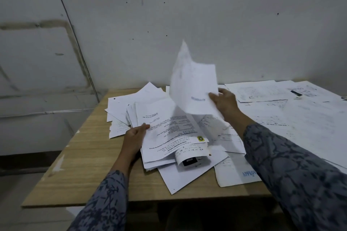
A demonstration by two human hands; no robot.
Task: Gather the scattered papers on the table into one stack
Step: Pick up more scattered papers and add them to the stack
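Note:
A thick stack of printed papers (169,133) lies on the wooden table (84,165), with my left hand (136,139) gripping its left edge, thumb on top. My right hand (224,102) pinches a few white sheets (193,88) by their lower right corner and holds them raised, bent upright above the stack. Loose papers (124,107) spread out behind and left of the stack. More loose sheets (232,172) lie under and to the right of it, one with blue lettering. A curled slip with a black label (189,159) rests on the stack's near end.
Many more papers and large drawings (304,110) cover the table's right half. A grey wall (169,24) rises directly behind the table. The table's left and near edges drop off to the floor (16,193). Bare wood shows at the front left.

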